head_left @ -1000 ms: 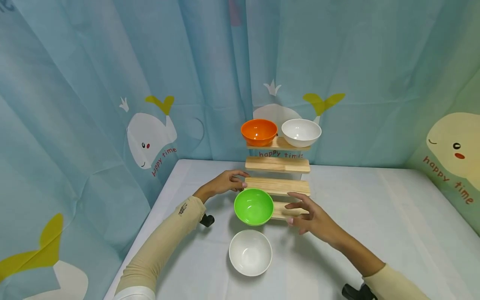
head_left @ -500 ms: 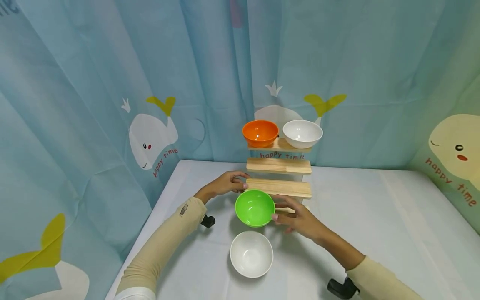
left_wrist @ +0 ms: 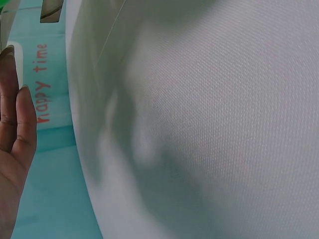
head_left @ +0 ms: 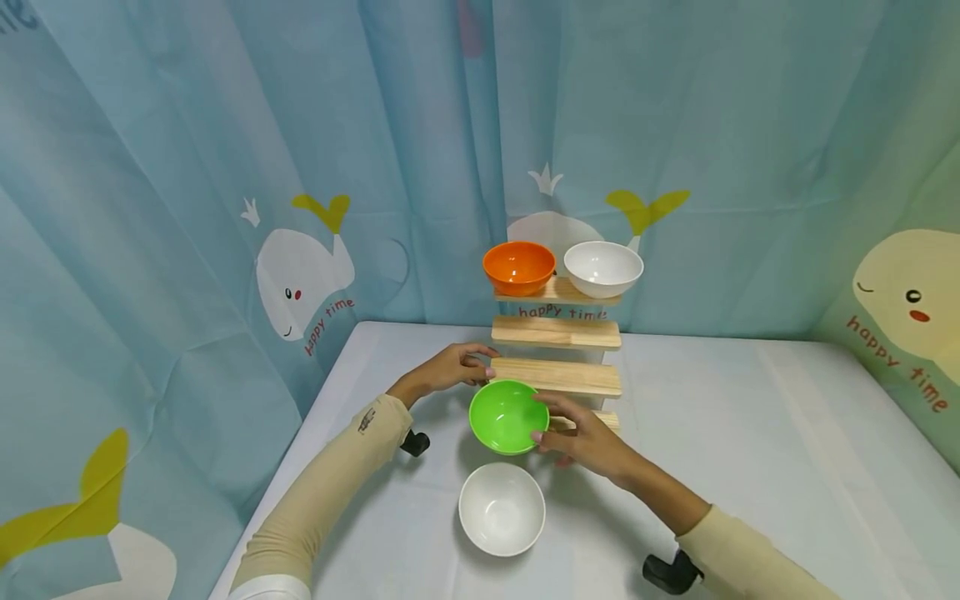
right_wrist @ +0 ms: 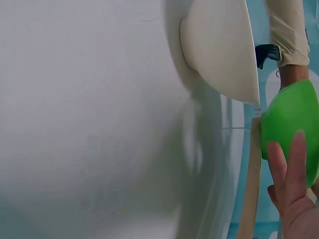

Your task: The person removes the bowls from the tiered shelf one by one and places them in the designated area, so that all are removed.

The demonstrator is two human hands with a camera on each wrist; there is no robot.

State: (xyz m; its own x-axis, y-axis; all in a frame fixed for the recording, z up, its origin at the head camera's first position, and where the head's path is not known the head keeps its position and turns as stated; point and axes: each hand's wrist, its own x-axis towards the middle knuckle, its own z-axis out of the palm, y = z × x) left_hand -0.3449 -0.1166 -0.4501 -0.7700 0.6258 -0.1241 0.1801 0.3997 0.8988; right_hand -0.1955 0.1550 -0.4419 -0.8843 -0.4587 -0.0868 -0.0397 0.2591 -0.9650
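A green bowl [head_left: 502,417] stands at the left end of the lowest step of a wooden tiered stand [head_left: 557,332]. My right hand [head_left: 583,435] grips its right side, thumb at the near rim and fingers farther back. In the right wrist view, fingers [right_wrist: 295,169] lie along the outside of that green bowl [right_wrist: 289,117]. My left hand [head_left: 452,367] holds the stand's left end at the third step down, thumb in front. Only part of the left hand [left_wrist: 15,134] shows in the left wrist view. In front of the stand, a white bowl [head_left: 501,510] sits upright on the table.
An orange bowl [head_left: 519,268] and a second white bowl [head_left: 603,268] stand side by side on the top step. The white-covered table [head_left: 720,417] stretches to both sides of the stand. A blue whale-print curtain [head_left: 427,167] hangs close behind.
My right hand has moved left from beside the stand onto the green bowl's right rim and taken hold of it. The left hand and the bowls have stayed in place.
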